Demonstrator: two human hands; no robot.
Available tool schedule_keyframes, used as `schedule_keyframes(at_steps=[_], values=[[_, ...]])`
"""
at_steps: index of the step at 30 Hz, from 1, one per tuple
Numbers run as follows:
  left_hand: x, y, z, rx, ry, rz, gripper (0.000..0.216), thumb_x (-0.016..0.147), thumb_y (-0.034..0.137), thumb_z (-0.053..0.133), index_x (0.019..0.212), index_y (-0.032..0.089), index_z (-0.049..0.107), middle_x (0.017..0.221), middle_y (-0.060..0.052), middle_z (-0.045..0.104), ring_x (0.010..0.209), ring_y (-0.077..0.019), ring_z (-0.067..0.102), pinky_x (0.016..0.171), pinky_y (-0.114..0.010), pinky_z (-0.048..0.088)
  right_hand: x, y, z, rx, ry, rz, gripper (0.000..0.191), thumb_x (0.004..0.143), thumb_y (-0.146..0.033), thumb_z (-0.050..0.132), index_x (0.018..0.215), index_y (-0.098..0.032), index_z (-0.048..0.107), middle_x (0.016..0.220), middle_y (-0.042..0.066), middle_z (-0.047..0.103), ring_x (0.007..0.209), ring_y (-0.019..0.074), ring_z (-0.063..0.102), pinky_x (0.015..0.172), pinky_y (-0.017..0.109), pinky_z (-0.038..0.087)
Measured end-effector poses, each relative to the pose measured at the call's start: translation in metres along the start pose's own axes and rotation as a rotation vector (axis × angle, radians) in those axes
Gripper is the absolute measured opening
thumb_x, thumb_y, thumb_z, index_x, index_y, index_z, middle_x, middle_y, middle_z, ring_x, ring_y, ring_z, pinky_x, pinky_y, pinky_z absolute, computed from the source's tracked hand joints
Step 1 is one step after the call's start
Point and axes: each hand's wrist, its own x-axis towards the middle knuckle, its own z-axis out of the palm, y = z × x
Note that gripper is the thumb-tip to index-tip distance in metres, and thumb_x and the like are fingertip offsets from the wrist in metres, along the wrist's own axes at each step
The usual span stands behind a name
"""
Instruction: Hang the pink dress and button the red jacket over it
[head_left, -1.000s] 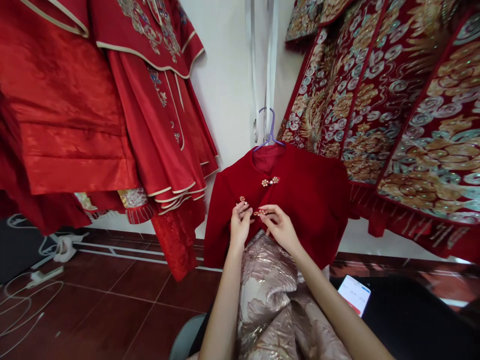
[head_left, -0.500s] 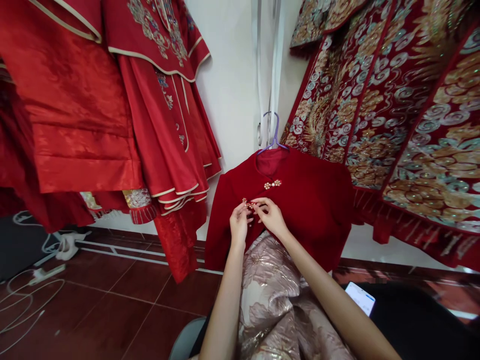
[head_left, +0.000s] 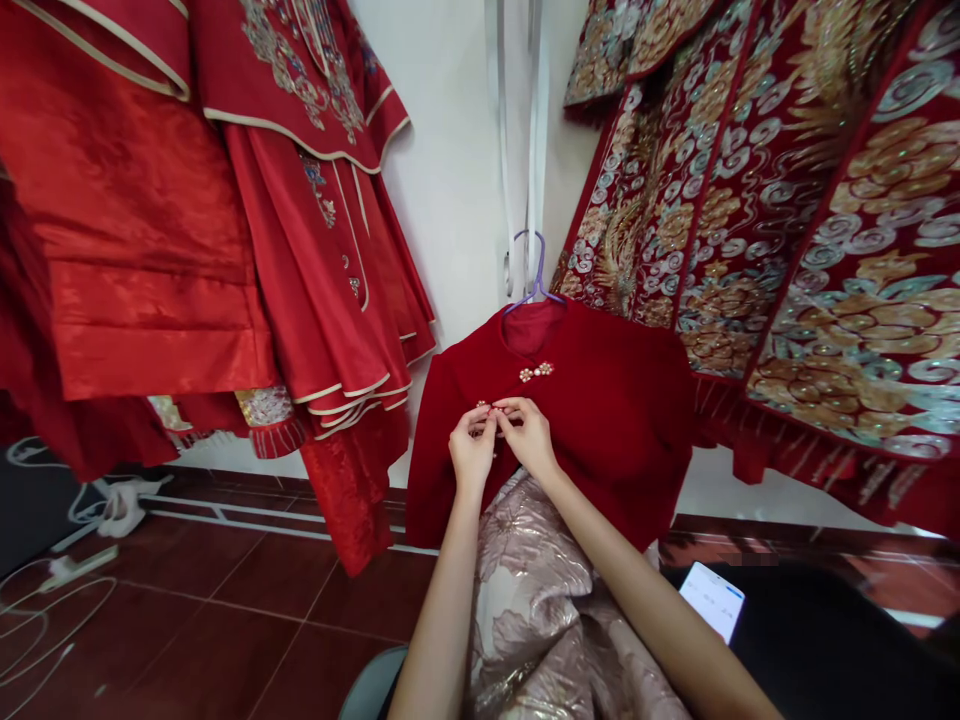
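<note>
A dark red jacket [head_left: 600,400] hangs in front of me on a purple hanger [head_left: 539,275]. At its collar a gold flower-shaped clasp with pearls [head_left: 536,372] is fastened. Lower on the front edge, my left hand [head_left: 472,450] pinches a second jewelled clasp, of which one flower end [head_left: 481,404] shows above the fingers. My right hand [head_left: 529,435] closes thumb and forefinger at the same spot, its tips meeting those of the left. Most of this clasp is hidden by the fingers. Shiny pinkish brocade cloth [head_left: 525,590] lies below, between my forearms.
Red garments with pale piping [head_left: 322,290] hang at the left, and a heavily embroidered red garment [head_left: 810,280] at the right. A lit phone [head_left: 712,600] rests on a black surface [head_left: 817,640]. White cables [head_left: 45,620] and pale shoes [head_left: 122,508] are on the tiled floor.
My fingertips have drawn closer together over the lower clasp, covering more of it. The whole scene has shifted slightly left in view.
</note>
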Motion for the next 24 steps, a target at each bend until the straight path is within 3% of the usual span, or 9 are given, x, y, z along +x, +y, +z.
schedule_keyframes(at_steps=[3,7,17,21,24], values=[[0.002,0.004,-0.003,0.098,-0.005,0.020,0.022,0.076,0.024,0.067,0.094,0.013,0.070,0.093,-0.010,0.073,0.077,-0.0148,0.068,0.076,-0.027,0.054,0.000,-0.002,0.001,-0.061,0.024,-0.050,0.021,0.084,-0.032,0.056,0.094,-0.017,0.065,0.095,0.007,0.058,0.077,0.0144,0.061,0.066,0.027,0.058],[0.008,0.008,-0.007,0.183,-0.034,0.000,0.020,0.073,0.019,0.067,0.092,0.014,0.072,0.088,-0.008,0.074,0.072,-0.0139,0.068,0.073,-0.025,0.053,-0.003,-0.002,0.002,-0.086,0.049,-0.086,0.020,0.086,-0.031,0.053,0.095,-0.017,0.065,0.096,0.008,0.058,0.077,0.0141,0.060,0.064,0.025,0.057],[0.022,0.011,-0.017,0.312,-0.136,0.015,0.014,0.073,0.022,0.068,0.083,0.015,0.075,0.081,-0.008,0.074,0.071,-0.0169,0.068,0.076,-0.030,0.054,0.002,-0.007,0.001,-0.132,0.034,-0.110,0.021,0.087,-0.030,0.051,0.094,-0.017,0.066,0.097,0.008,0.059,0.081,0.0154,0.061,0.069,0.027,0.057],[0.012,-0.004,-0.019,0.138,-0.209,0.015,0.026,0.074,0.019,0.067,0.100,0.014,0.068,0.095,-0.010,0.072,0.079,-0.0160,0.068,0.077,-0.030,0.054,-0.009,-0.006,-0.016,0.009,-0.063,-0.009,0.026,0.084,-0.034,0.054,0.103,-0.019,0.063,0.101,0.008,0.064,0.083,0.0158,0.065,0.073,0.029,0.057],[-0.009,-0.025,-0.027,0.080,-0.164,-0.035,0.024,0.079,0.018,0.061,0.103,0.014,0.062,0.095,-0.011,0.070,0.083,-0.0154,0.066,0.076,-0.029,0.053,-0.034,0.000,-0.043,0.156,-0.102,0.139,0.026,0.083,-0.037,0.056,0.100,-0.018,0.063,0.104,0.008,0.066,0.091,0.0176,0.066,0.077,0.031,0.057]])
